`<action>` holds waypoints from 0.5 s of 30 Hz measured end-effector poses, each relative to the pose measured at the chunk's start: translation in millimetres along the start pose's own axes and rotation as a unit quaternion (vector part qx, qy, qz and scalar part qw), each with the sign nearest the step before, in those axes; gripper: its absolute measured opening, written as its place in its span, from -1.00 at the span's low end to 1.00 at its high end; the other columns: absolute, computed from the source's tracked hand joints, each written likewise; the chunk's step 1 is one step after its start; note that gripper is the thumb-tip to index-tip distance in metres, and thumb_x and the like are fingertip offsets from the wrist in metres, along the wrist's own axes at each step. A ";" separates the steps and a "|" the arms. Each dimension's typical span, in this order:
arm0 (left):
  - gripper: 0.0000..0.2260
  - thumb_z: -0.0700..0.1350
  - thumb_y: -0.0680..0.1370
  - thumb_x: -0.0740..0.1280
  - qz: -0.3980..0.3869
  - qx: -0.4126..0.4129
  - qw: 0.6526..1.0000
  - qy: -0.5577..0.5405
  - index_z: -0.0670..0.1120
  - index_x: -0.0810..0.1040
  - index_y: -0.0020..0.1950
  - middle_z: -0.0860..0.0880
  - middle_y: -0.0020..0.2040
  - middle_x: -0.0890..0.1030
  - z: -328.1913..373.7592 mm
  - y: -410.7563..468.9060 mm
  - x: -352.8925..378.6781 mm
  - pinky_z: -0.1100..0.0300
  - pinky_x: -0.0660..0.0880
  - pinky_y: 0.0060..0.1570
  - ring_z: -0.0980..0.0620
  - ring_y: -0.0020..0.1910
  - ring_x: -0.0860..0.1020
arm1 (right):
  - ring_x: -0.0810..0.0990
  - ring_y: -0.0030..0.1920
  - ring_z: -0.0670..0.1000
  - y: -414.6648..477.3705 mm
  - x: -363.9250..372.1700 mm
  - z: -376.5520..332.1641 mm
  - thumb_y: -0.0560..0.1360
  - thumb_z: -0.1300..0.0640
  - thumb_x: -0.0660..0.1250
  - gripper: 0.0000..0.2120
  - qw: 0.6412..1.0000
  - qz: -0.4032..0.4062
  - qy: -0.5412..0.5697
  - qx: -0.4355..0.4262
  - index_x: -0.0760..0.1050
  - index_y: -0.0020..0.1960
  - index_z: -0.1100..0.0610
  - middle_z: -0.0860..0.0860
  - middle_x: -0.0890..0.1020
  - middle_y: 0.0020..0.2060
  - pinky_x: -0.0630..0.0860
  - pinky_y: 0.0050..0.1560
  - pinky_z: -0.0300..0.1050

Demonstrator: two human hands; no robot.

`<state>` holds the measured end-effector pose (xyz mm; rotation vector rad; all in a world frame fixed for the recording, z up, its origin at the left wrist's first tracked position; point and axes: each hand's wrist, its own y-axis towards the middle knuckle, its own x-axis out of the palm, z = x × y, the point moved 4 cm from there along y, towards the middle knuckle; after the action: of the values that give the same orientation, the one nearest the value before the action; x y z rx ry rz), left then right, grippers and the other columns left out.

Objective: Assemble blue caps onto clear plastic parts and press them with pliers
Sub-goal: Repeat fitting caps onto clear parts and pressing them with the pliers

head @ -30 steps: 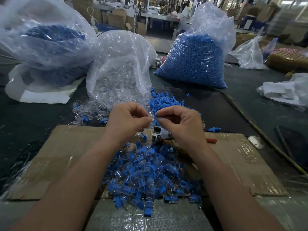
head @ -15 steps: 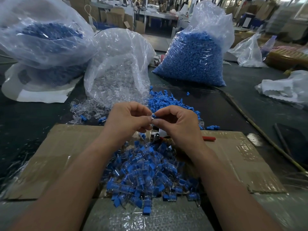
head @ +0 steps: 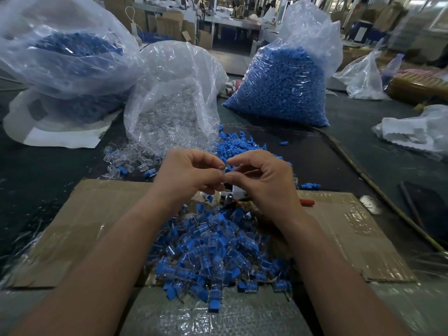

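A small clear part [head: 226, 169] is pinched between the fingertips of both hands, above the far edge of the cardboard sheet [head: 97, 226] (it is too small for us to tell whether a blue cap sits on it). We see the left hand [head: 191, 173] and the right hand [head: 264, 180] drawn together, fingers curled, thumbs and forefingers meeting on the piece.

On the cardboard sheet, beneath the wrists, lies a heap of assembled parts [head: 213, 251], clear bodies with blue caps. The pliers [head: 306, 202] lie at the sheet's far edge, mostly hidden under the right hand, with one red handle tip showing.

Just beyond the cardboard sheet, loose blue caps [head: 240, 144] lie scattered at the middle and loose clear parts [head: 128, 161] toward the left. Farther beyond it stand a bag of clear parts [head: 174, 100], a bag of blue caps [head: 286, 86] to its right, and a third bag [head: 65, 52] to its left.
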<state>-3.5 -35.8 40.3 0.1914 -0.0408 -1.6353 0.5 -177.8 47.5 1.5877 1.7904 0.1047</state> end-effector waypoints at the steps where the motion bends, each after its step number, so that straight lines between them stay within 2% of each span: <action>1: -0.90 -0.34 0.37 0.41 -0.004 -0.005 1.000 -0.009 -0.16 0.58 -0.26 -0.06 -0.41 0.64 0.0 0.0 -0.3 0.31 0.54 -0.41 0.06 -0.45 0.61 | 0.60 -0.22 -0.15 0.0 -0.1 -0.1 0.33 0.20 0.47 -0.82 1.000 -0.004 0.016 0.003 0.58 -0.11 0.02 -0.15 0.58 -0.22 0.53 -0.17 -0.36; 5: -0.93 -0.32 0.39 0.38 -0.016 -0.019 0.999 -0.027 -0.17 0.57 -0.24 -0.06 -0.42 0.63 -0.9 -0.1 -0.8 0.32 0.52 -0.43 0.06 -0.45 0.60 | 0.60 -0.24 -0.23 -1.9 0.7 -2.1 0.33 0.23 0.46 -0.80 0.998 -0.019 0.062 0.000 0.59 -0.11 0.00 -0.20 0.60 -0.28 0.49 -0.20 -0.42; 10: -0.92 -0.34 0.40 0.37 -0.022 -0.023 0.999 -0.027 -0.19 0.57 -0.25 -0.06 -0.45 0.61 -2.2 0.5 -2.1 0.31 0.51 -0.46 0.07 -0.48 0.57 | 0.64 -0.17 -0.11 -1.7 1.7 -3.4 0.30 0.26 0.48 -0.72 0.996 -0.047 0.072 -0.010 0.57 -0.06 -0.02 -0.12 0.63 -0.20 0.57 -0.07 -0.25; 15: -0.90 -0.35 0.39 0.37 -0.023 -0.031 0.999 -0.037 -0.18 0.57 -0.27 -0.07 -0.44 0.61 -2.5 0.4 -3.0 0.31 0.50 -0.47 0.06 -0.48 0.58 | 0.64 -0.19 -0.10 -1.8 1.0 -4.0 0.31 0.29 0.46 -0.71 0.996 -0.038 0.065 -0.036 0.57 -0.02 0.04 -0.12 0.63 -0.22 0.58 -0.10 -0.23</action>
<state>-2.6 -32.7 38.2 0.0849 -0.0419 -1.6876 -3.1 -175.7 49.1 1.4900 1.9236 0.2389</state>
